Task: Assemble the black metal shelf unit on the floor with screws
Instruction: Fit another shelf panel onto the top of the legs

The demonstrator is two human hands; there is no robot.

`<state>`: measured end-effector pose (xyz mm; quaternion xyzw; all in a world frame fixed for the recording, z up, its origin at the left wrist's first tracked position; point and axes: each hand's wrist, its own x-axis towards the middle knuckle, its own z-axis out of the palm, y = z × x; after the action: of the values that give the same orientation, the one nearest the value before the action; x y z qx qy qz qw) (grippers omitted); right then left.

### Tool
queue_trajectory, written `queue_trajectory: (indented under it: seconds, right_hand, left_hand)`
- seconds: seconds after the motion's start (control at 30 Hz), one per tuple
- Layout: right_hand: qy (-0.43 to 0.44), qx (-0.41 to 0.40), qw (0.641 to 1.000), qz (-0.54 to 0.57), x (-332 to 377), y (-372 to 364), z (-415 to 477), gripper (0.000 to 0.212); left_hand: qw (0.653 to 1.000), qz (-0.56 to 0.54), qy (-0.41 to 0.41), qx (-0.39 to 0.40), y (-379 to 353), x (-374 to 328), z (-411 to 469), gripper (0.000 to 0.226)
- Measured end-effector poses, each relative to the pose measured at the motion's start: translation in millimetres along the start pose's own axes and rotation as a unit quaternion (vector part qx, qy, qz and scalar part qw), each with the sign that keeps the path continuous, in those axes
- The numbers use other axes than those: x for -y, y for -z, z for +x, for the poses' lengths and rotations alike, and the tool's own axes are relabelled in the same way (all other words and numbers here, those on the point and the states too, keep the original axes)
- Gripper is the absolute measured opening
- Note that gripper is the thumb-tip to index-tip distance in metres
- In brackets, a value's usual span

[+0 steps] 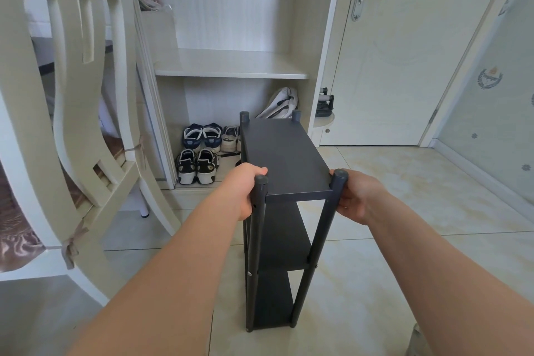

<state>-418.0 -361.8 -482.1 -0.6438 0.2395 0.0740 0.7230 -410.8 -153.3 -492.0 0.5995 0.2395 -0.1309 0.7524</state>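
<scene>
Left hand [245, 192] grips near-left post [258, 220], fingers curled round it. Right hand [357, 199] grips near-right post [332, 211] likewise. Shelf [284, 156] upright on floor [410, 211] between hands; three tiers, four capped posts. Assembly looks done; perhaps only placing left. Shoes [199, 153], wardrobe [231, 66] beyond. No readable writing.

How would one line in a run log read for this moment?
shelf unit: upright on floor, three shelves in | left hand: grips near-left post | right hand: grips near-right post

Black shelf unit [284, 159] on cream marbled floor tiles [404, 211] (navy-and-white shoes [202, 137] behind).
</scene>
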Motion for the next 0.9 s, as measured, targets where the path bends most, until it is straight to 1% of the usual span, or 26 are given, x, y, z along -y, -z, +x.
queue_trajectory:
  seconds: [0.17,0.23,0.37,0.53,0.8,0.9]
  right_hand:
    - [-0.006,0.014,1.000,0.004,-1.2,1.4,1.8,0.012]
    - [-0.005,0.013,1.000,0.007,-1.0,1.9,2.0,0.015]
    - [-0.005,0.007,1.000,0.005,-0.7,1.9,5.1,0.013]
    - [-0.013,0.006,1.000,0.003,-0.1,0.8,4.1,0.009]
    - [-0.021,0.007,1.000,0.001,-0.5,1.1,-0.7,0.007]
    - [-0.021,0.008,1.000,0.004,-0.5,0.1,-2.4,0.007]
  left_hand:
    - [1.000,-0.018,-0.011,0.012,3.2,5.2,2.3,0.037]
    - [1.000,-0.027,-0.011,0.007,3.1,4.8,3.4,0.037]
    - [1.000,-0.016,-0.006,-0.011,-1.1,1.9,4.1,0.035]
    - [1.000,-0.006,0.016,-0.025,-1.7,2.6,5.0,0.040]
    - [1.000,-0.001,0.016,-0.026,-3.2,2.2,1.3,0.034]
    - [1.000,0.004,0.020,-0.022,-1.2,4.0,1.7,0.036]
